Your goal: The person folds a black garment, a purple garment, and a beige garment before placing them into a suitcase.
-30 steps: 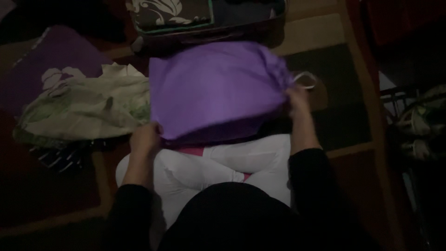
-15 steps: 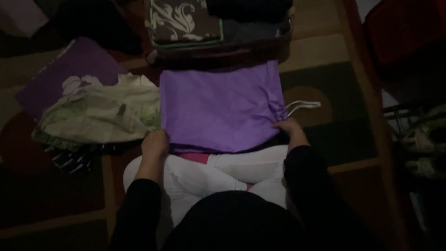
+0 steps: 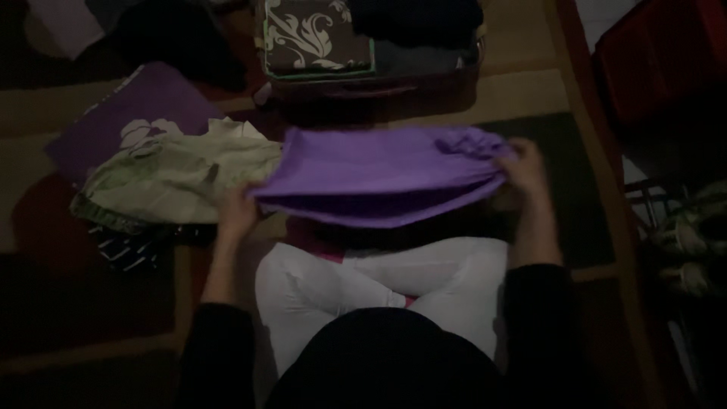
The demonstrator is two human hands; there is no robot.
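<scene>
A purple drawstring cloth bag point(image 3: 379, 174) hangs lifted above my crossed legs in white trousers point(image 3: 394, 280). My left hand point(image 3: 238, 212) grips its near left edge. My right hand point(image 3: 522, 170) pinches the gathered drawstring end on the right, raised off the floor. The bag sags between the two hands, nearly edge-on. I sit on a patterned rug in dim light.
A pale green crumpled cloth point(image 3: 174, 178) lies to the left over a purple floral cloth point(image 3: 136, 113). An open case point(image 3: 371, 60) with a brown patterned folded cloth point(image 3: 314, 38) stands beyond the bag. A striped dark item point(image 3: 125, 250) lies at left; shoes point(image 3: 693, 242) at right.
The bag lay flat over my legs half a second ago; both hands have now lifted it and tipped it nearly horizontal. My right hand rose and moved right.
</scene>
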